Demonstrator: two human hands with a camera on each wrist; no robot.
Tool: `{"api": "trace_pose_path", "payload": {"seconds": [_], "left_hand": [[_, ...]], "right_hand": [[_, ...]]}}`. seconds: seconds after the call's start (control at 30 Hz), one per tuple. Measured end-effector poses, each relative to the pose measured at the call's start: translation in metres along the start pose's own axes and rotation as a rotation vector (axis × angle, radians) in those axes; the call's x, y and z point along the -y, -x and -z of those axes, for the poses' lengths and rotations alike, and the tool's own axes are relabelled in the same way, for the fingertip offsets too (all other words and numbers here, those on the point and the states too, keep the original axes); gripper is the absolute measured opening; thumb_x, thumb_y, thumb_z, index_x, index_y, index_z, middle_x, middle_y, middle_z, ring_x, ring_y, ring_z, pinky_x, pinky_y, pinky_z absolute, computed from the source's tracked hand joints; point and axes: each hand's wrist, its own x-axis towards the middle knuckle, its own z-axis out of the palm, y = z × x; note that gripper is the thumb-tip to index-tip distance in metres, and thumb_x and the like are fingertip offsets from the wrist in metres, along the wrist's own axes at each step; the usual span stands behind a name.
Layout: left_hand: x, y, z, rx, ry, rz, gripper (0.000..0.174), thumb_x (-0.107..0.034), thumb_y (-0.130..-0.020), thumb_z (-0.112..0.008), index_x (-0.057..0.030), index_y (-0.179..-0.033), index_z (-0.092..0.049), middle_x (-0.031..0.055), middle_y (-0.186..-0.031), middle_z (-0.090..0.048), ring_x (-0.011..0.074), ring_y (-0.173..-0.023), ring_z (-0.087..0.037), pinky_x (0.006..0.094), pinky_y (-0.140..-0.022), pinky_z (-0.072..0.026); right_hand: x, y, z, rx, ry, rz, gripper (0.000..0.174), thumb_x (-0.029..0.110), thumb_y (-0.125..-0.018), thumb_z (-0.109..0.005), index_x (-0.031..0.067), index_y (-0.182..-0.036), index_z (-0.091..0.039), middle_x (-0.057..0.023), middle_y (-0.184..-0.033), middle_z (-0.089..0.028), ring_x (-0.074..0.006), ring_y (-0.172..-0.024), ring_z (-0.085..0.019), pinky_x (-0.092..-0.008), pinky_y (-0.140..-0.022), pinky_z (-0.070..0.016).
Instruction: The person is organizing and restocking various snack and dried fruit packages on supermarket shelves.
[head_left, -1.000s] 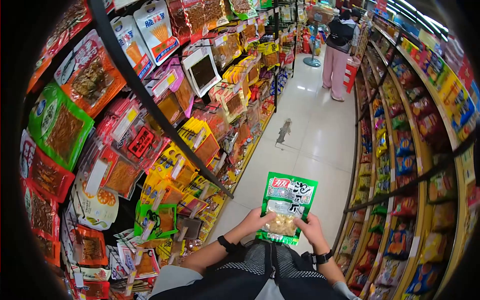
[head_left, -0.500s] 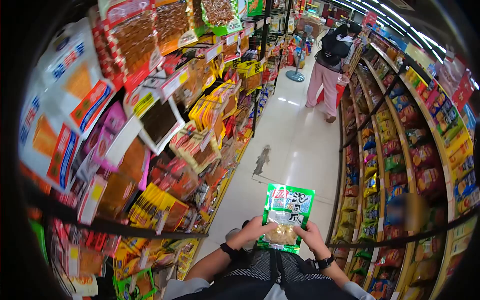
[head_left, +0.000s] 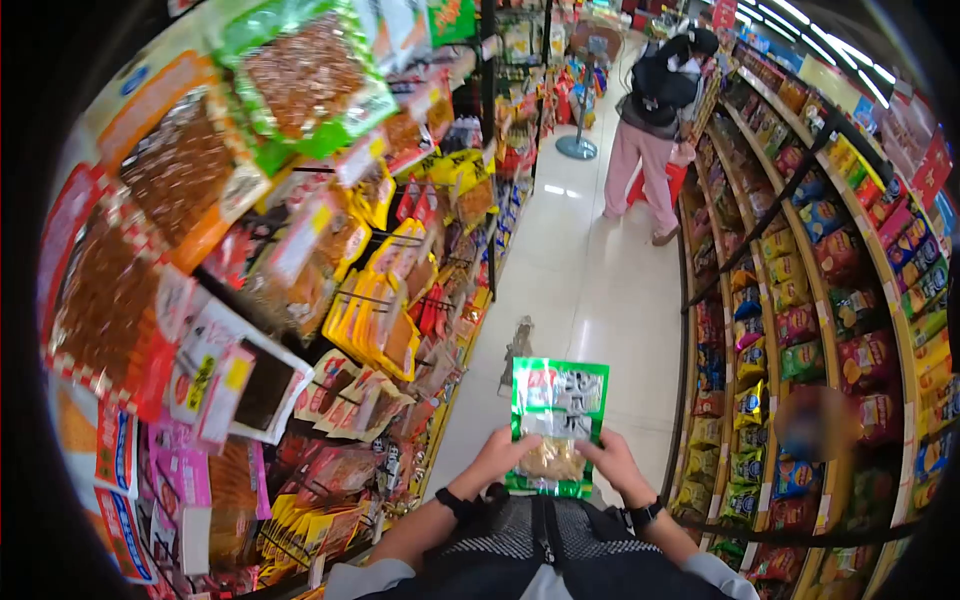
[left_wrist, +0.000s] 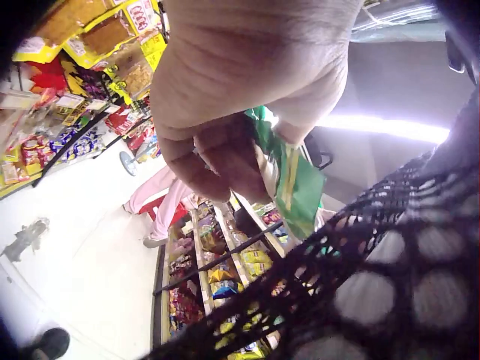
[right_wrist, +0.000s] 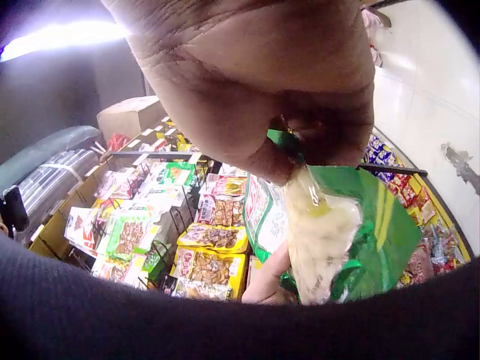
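Note:
A green packet of pickled chicken feet [head_left: 560, 400] with black lettering and a clear lower window stands upright before my chest in the head view. My left hand [head_left: 503, 456] grips its left edge, thumb across the front. On the opposite edge my right hand [head_left: 618, 464] holds it the same way. From the left wrist, fingers curl behind the packet [left_wrist: 298, 191], most of which the hand hides. In the right wrist view the packet [right_wrist: 326, 232] is seen from the side, pale pieces showing through its window.
Racks of hanging snack packets [head_left: 385, 300] line the aisle's left side. Shelves of snack bags [head_left: 800, 360] run along the right. Ahead, a person in pink trousers [head_left: 640, 170] stands beside a red basket [head_left: 672, 182]. A stand with a round base [head_left: 577, 148] is farther along the floor.
The head view has shifted along the aisle, and the left rack's packets look larger and lower. The person ahead has changed stance. Both hands keep hold of the packet, now slightly farther left in view.

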Motion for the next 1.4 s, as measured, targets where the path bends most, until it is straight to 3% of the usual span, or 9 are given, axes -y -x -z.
{"api": "trace_pose_path", "payload": {"seconds": [0.1,0.17,0.23,0.33,0.47,0.73,1.1,1.27,1.4], "left_hand": [[-0.016,-0.061,0.004,-0.059,-0.004,-0.064,0.031,-0.018,-0.094,-0.064,0.0,-0.12,-0.065,0.0053,-0.111,-0.069,0.0123,-0.1,-0.063,0.0311,-0.088,-0.0509],[-0.046,-0.11,0.012,-0.015,0.113,0.118,0.028,-0.015,-0.094,-0.064,0.0012,-0.117,-0.066,0.0057,-0.109,-0.07,0.0112,-0.097,-0.063,0.0302,-0.087,-0.0513],[-0.065,-0.164,0.009,-0.059,0.145,-0.019,0.027,-0.014,-0.094,-0.063,0.0021,-0.115,-0.067,0.0061,-0.107,-0.07,0.0114,-0.095,-0.064,0.0294,-0.086,-0.0513],[-0.102,-0.238,-0.003,-0.124,0.204,-0.006,0.027,-0.014,-0.094,-0.063,0.0024,-0.115,-0.066,0.006,-0.109,-0.07,0.0126,-0.097,-0.064,0.029,-0.087,-0.0509],[-0.152,-0.322,-0.03,-0.096,0.211,-0.045,0.03,-0.014,-0.094,-0.062,0.0019,-0.119,-0.065,0.0067,-0.113,-0.069,0.015,-0.102,-0.064,0.0308,-0.093,-0.0485],[-0.192,-0.439,-0.032,-0.097,0.109,-0.096,0.03,-0.019,-0.098,-0.06,0.0003,-0.12,-0.066,0.0051,-0.115,-0.069,0.013,-0.102,-0.063,0.0304,-0.092,-0.0483],[-0.23,-0.658,0.02,-0.02,0.386,-0.064,0.032,-0.021,-0.1,-0.058,0.0024,-0.122,-0.062,0.0065,-0.115,-0.067,0.0127,-0.103,-0.062,0.0304,-0.091,-0.0497],[-0.257,-0.735,0.07,-0.119,0.179,-0.169,0.035,-0.026,-0.102,-0.057,0.0028,-0.122,-0.062,0.0049,-0.114,-0.067,0.0108,-0.101,-0.06,0.0289,-0.09,-0.0492],[-0.281,-0.767,0.106,-0.105,0.066,-0.195,0.036,-0.027,-0.103,-0.056,0.0024,-0.122,-0.063,0.0063,-0.111,-0.069,0.0105,-0.1,-0.06,0.0296,-0.089,-0.0491]], "right_hand": [[0.004,-0.068,0.028,-0.04,-0.097,0.052,0.027,0.011,-0.091,-0.065,-0.0012,-0.116,-0.065,-0.003,-0.099,-0.068,-0.0094,-0.091,-0.059,-0.0285,-0.082,-0.0492],[0.012,-0.118,0.051,0.012,-0.252,0.05,0.026,0.009,-0.093,-0.063,-0.0019,-0.116,-0.064,-0.0017,-0.1,-0.068,-0.0076,-0.09,-0.057,-0.0266,-0.081,-0.0482],[0.026,-0.167,0.074,0.017,-0.382,0.044,0.025,0.011,-0.096,-0.061,-0.0005,-0.117,-0.064,-0.0008,-0.103,-0.067,-0.0064,-0.09,-0.057,-0.0247,-0.081,-0.0473],[0.053,-0.23,0.119,0.025,-0.438,0.074,0.027,0.013,-0.097,-0.061,-0.0016,-0.12,-0.063,-0.001,-0.106,-0.067,-0.0075,-0.095,-0.058,-0.0268,-0.088,-0.0468],[0.067,-0.298,0.186,0.003,-0.457,0.109,0.025,0.012,-0.098,-0.059,-0.0019,-0.119,-0.063,-0.0016,-0.104,-0.067,-0.007,-0.092,-0.059,-0.0258,-0.083,-0.0485],[0.094,-0.407,0.255,0.015,-0.455,0.12,0.027,0.014,-0.099,-0.06,-0.002,-0.12,-0.063,-0.002,-0.105,-0.068,-0.007,-0.094,-0.059,-0.0264,-0.085,-0.0483],[0.143,-0.623,0.32,-0.011,-0.376,0.087,0.025,0.013,-0.099,-0.059,-0.0017,-0.119,-0.063,-0.0002,-0.104,-0.066,-0.006,-0.092,-0.056,-0.0249,-0.082,-0.0467],[0.185,-0.734,0.328,0.034,-0.185,0.136,0.024,0.014,-0.1,-0.058,-0.0001,-0.117,-0.065,0.0012,-0.104,-0.066,-0.0056,-0.092,-0.056,-0.0249,-0.083,-0.0459],[0.209,-0.791,0.325,0.103,-0.319,0.216,0.026,0.02,-0.103,-0.056,0.0017,-0.118,-0.065,0.0018,-0.105,-0.067,-0.0056,-0.093,-0.057,-0.0249,-0.083,-0.0461]]}}
